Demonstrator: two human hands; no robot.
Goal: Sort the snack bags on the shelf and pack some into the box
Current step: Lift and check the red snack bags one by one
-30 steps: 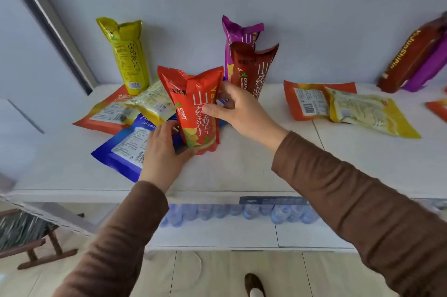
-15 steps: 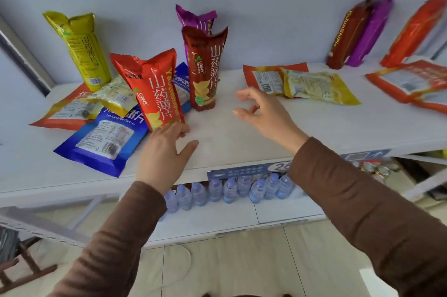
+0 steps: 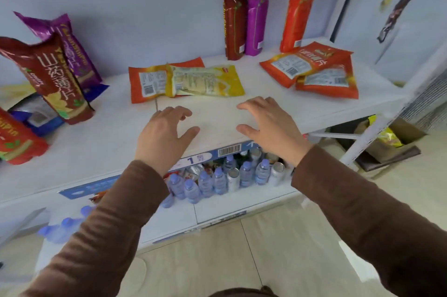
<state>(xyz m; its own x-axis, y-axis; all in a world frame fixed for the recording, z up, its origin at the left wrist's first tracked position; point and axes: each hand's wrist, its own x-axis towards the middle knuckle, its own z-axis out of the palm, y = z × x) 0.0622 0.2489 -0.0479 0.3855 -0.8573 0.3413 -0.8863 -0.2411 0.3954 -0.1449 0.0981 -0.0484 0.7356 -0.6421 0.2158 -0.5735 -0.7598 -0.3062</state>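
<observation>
- Both hands have let go of the red bag (image 3: 17, 142) they were setting upright a second ago; it now stands alone at the far left of the shelf (image 3: 121, 137), beside the dark red bag (image 3: 52, 76) and the purple one (image 3: 70, 47) behind it.
- The person has turned to the right, so the middle of the shelf is now in front of them.
- The left hand (image 3: 167, 134) and the right hand (image 3: 268, 125) hover over bare shelf, fingers spread and loosely curled, holding nothing.
- Just beyond the fingertips lie a flat orange bag (image 3: 147, 84) with a yellow bag (image 3: 205, 80) overlapping it; these look like the next to be stood up.
- Further right, two more orange bags (image 3: 312, 67) lie stacked flat, and three bags lean upright against the back wall.
- The box (image 3: 396, 137) sits low on the floor at the right, past the shelf's end; something yellow seems to be inside, though blur makes that uncertain.
- Sorting seems partway done, and the packing looks hardly begun.
</observation>
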